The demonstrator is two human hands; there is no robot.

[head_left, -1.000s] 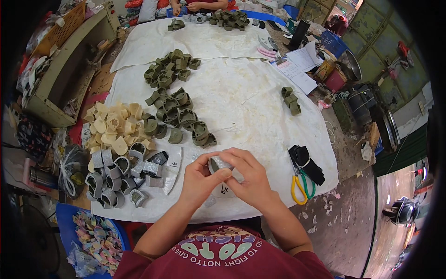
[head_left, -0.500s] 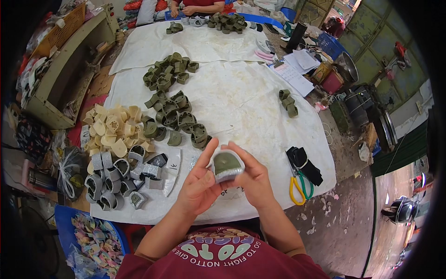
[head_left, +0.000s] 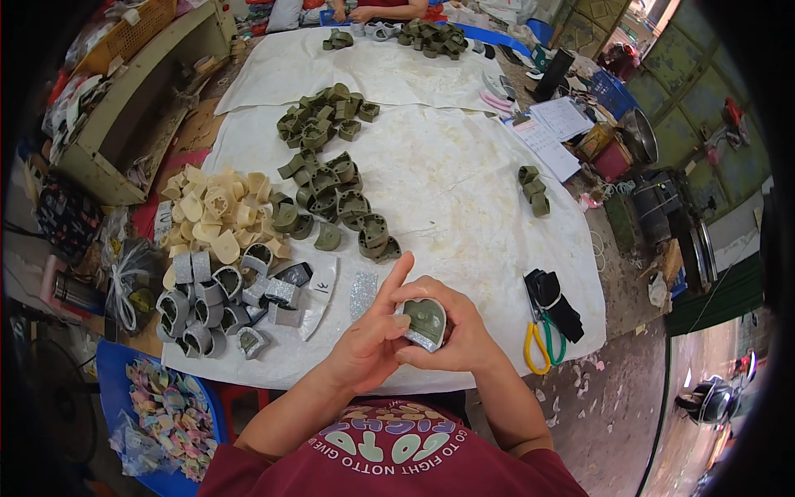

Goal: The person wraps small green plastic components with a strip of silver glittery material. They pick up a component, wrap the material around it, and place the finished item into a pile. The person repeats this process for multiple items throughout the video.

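A hollow olive-green shoe heel (head_left: 424, 316) with a silver glitter covering around its outer wall is held in front of my chest. My right hand (head_left: 451, 327) wraps round its far and right sides, fingers closed on it. My left hand (head_left: 368, 348) is at its left side, the thumb pressed on the rim and the index finger stretched out straight. Its other fingers are partly hidden. Just left of my hands, a flat silver glitter strip (head_left: 363, 296) lies on the white table cover. Several silver-covered heels (head_left: 199, 311) are heaped at the left.
Bare olive-green heels (head_left: 335, 186) trail up the table beside a beige heel pile (head_left: 217, 211). Yellow-and-green-handled scissors (head_left: 538, 344) and a black bundle (head_left: 556, 306) lie at the right. A blue tub of scraps (head_left: 217, 406) stands lower left. Another person's hands (head_left: 352, 14) are at the far end.
The heel has turned and moved slightly right and down, with the right hand now wrapped round it. The left hand has shifted to its left rim. The whole view has shifted slightly.
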